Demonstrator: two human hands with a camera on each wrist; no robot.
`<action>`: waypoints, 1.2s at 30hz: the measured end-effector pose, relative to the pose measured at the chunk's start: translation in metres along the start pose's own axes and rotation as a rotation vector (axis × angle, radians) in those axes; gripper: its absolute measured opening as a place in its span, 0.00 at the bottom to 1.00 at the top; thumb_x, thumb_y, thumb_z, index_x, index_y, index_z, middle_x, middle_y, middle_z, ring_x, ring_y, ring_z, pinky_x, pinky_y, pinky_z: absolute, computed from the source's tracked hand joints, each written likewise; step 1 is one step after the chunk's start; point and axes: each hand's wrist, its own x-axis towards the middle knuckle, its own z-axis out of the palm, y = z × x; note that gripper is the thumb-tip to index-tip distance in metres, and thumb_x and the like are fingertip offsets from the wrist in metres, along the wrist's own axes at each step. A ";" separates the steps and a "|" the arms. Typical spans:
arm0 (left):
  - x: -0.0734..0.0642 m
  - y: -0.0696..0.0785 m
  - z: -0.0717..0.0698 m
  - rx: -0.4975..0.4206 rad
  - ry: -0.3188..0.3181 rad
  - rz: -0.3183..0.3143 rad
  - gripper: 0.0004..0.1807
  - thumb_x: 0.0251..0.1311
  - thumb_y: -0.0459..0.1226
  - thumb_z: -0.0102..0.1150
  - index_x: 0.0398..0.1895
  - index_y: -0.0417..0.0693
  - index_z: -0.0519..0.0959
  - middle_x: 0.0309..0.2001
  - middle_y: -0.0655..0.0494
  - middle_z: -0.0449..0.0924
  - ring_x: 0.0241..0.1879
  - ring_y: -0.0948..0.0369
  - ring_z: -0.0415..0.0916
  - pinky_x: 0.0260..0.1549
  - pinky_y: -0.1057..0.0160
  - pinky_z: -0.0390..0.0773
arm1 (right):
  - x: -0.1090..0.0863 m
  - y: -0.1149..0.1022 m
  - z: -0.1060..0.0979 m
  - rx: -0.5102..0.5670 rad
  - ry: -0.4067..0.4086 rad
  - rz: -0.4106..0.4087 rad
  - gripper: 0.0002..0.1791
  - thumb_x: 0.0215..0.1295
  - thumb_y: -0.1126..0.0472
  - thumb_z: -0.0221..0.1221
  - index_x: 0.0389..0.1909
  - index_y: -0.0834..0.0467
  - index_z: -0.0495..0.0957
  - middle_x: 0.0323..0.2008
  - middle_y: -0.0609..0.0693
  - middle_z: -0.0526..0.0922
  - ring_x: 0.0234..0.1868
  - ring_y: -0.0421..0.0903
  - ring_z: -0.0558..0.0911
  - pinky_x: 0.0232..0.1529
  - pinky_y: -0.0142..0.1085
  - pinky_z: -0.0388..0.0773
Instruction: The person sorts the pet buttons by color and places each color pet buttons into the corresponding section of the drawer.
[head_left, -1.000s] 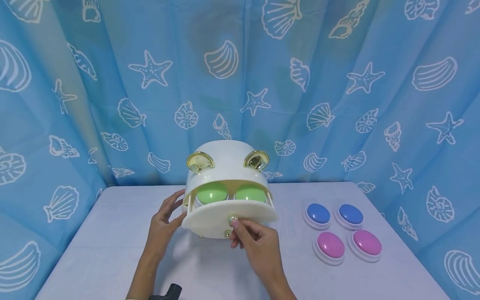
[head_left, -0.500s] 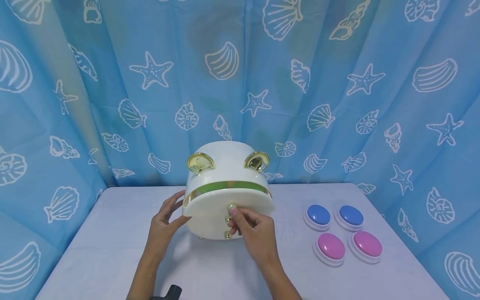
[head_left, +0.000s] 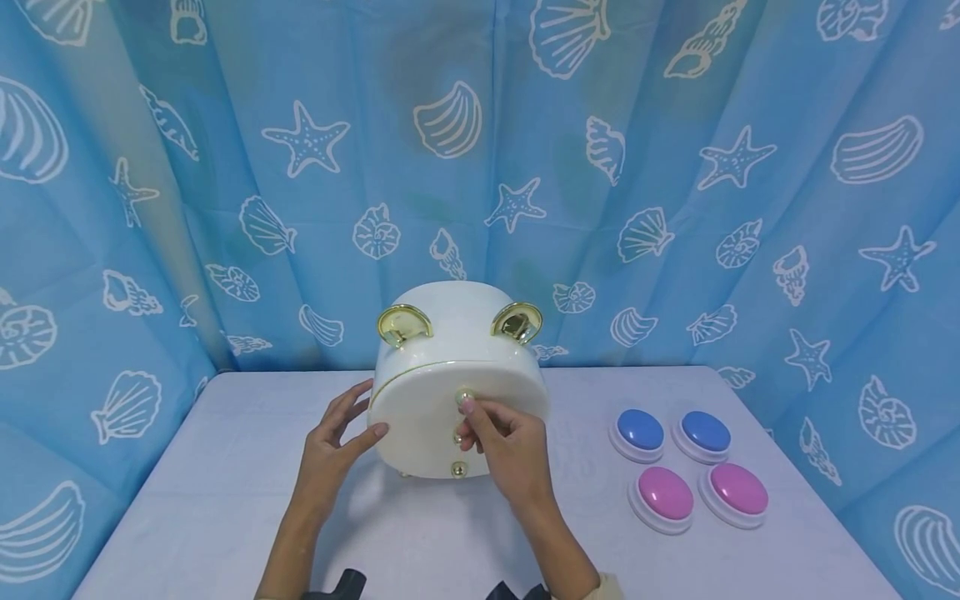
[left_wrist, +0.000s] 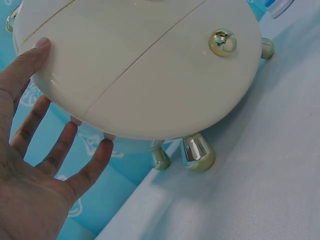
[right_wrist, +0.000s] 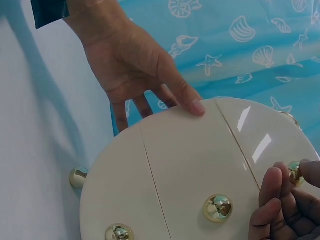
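Observation:
A white rounded drawer box [head_left: 457, 321] with two gold ears, gold knobs and gold feet stands mid-table. Its top drawer front [head_left: 416, 396] sits flush with the body. With thumb and index finger my right hand [head_left: 510, 450] pinches the gold top drawer knob [right_wrist: 294, 173]; the other fingers are bent beside it. My left hand [head_left: 330, 446] rests against the box's left side. Its thumb touches the front edge, and its fairly straight fingers [left_wrist: 62, 147] reach along the side, tips partly hidden. Below the top knob sit a middle knob [right_wrist: 218, 208] and a bottom knob [head_left: 459, 470].
Right of the box lie two blue domed discs [head_left: 641, 430] [head_left: 706, 432] and two pink ones [head_left: 666, 493] [head_left: 738, 489], all on white bases. A blue shell-print curtain [head_left: 480, 167] surrounds the white table [head_left: 247, 467].
The top drawer has slid back into the box, hiding the two green domed discs inside. My right hand moved inward with the knob. The left hand has barely moved.

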 end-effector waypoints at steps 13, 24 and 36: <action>-0.002 0.018 -0.003 0.089 -0.016 0.029 0.32 0.62 0.50 0.68 0.69 0.67 0.71 0.69 0.64 0.66 0.69 0.52 0.66 0.58 0.45 0.75 | -0.019 0.041 -0.007 -0.146 -0.007 0.087 0.16 0.66 0.48 0.65 0.38 0.58 0.87 0.26 0.49 0.85 0.27 0.44 0.84 0.28 0.31 0.79; 0.010 0.037 -0.014 0.194 -0.046 0.017 0.34 0.59 0.54 0.69 0.68 0.61 0.73 0.68 0.60 0.69 0.67 0.50 0.69 0.54 0.42 0.77 | -0.014 0.054 -0.008 -0.034 -0.146 0.178 0.19 0.70 0.50 0.62 0.38 0.65 0.86 0.28 0.56 0.86 0.30 0.48 0.86 0.33 0.36 0.83; 0.009 0.038 -0.016 0.196 -0.043 -0.005 0.35 0.57 0.56 0.69 0.68 0.62 0.73 0.67 0.62 0.70 0.67 0.52 0.69 0.56 0.40 0.74 | -0.010 0.046 0.003 0.056 -0.092 0.245 0.19 0.68 0.53 0.64 0.35 0.69 0.85 0.25 0.55 0.86 0.25 0.46 0.86 0.28 0.30 0.80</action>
